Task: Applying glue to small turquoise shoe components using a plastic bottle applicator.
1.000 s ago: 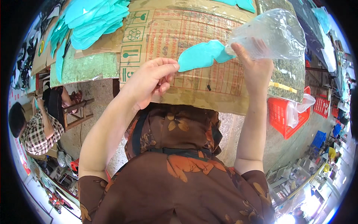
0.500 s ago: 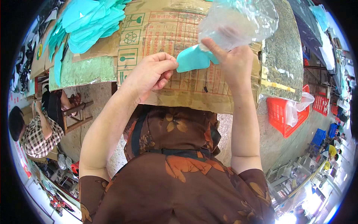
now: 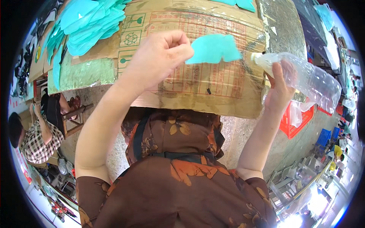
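My left hand (image 3: 167, 53) pinches the left end of a turquoise flat cut piece (image 3: 215, 48), which hangs out to the right over the cardboard. The piece is slightly blurred and has a notched lower right edge. In my right hand (image 3: 283, 85) is a clear plastic bottle (image 3: 313, 78), tilted, its pale neck end pointing left toward the piece but apart from it. The bottle is over the table's right side. Flat cardboard (image 3: 228, 100) with red and green print covers the table in front of me.
A heap of turquoise pieces (image 3: 91, 28) lies at the far left. More turquoise pieces (image 3: 245, 4) are at the far edge. A small black scrap (image 3: 208, 91) rests on the cardboard. A red basket (image 3: 292, 123) stands at lower right. A seated person (image 3: 42, 138) is at left.
My right hand has moved right with the bottle, away from the turquoise piece, and the bottle now lies nearly sideways. My left hand has risen with the piece, which now shows more fully.
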